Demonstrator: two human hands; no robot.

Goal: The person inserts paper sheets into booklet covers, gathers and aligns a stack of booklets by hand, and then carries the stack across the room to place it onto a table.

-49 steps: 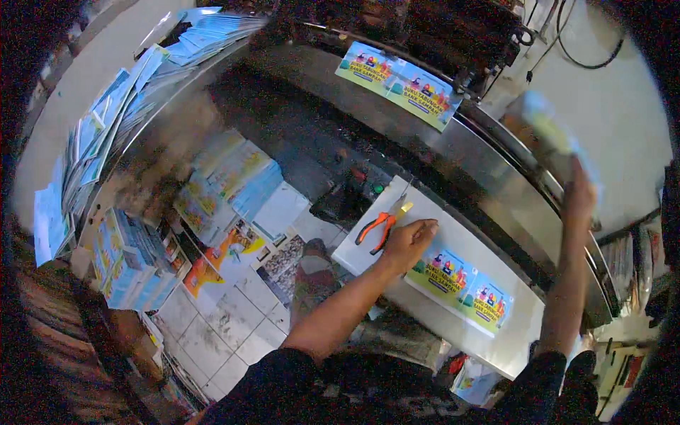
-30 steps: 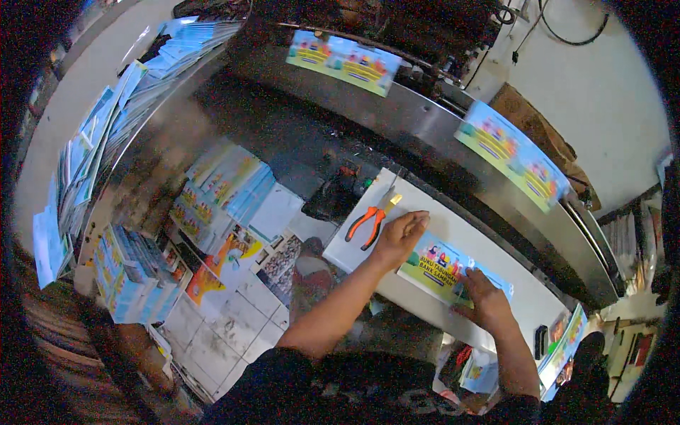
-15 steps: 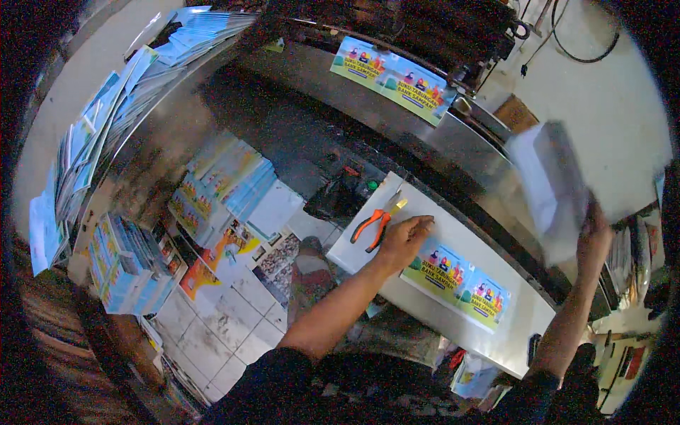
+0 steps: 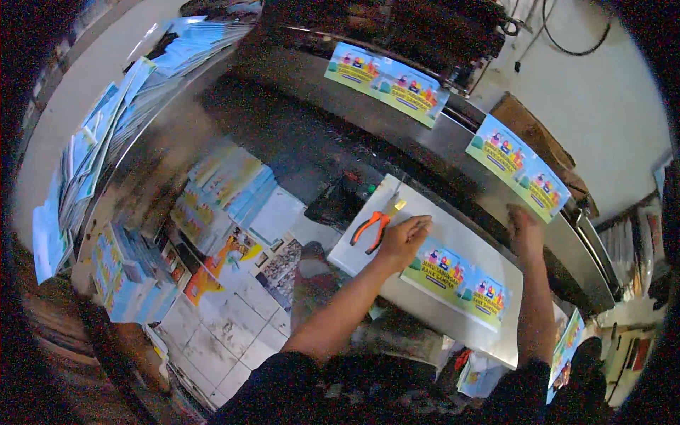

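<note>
Presently curling the fingers of the left hand (image 4: 404, 244) narrow, close to the upper left corner of a printed sheet (image 4: 457, 285) lying flat on the white surface (image 4: 453, 327). Holding the right hand (image 4: 525, 232) out past the far edge, its fingers blurring too much to tell as wide, narrow or holding anything. Showing orange-handled pliers (image 4: 381, 224) just left of the left hand. Reaching the right hand near the lower edge of a second sheet (image 4: 518, 166), resting against a metal ledge (image 4: 453, 145). Farther out, showing a third sheet (image 4: 386, 83) along the same ledge, stacks of booklets (image 4: 131, 283) at lower left, and many loose sheets (image 4: 99, 149) overlapping at upper left.
</note>
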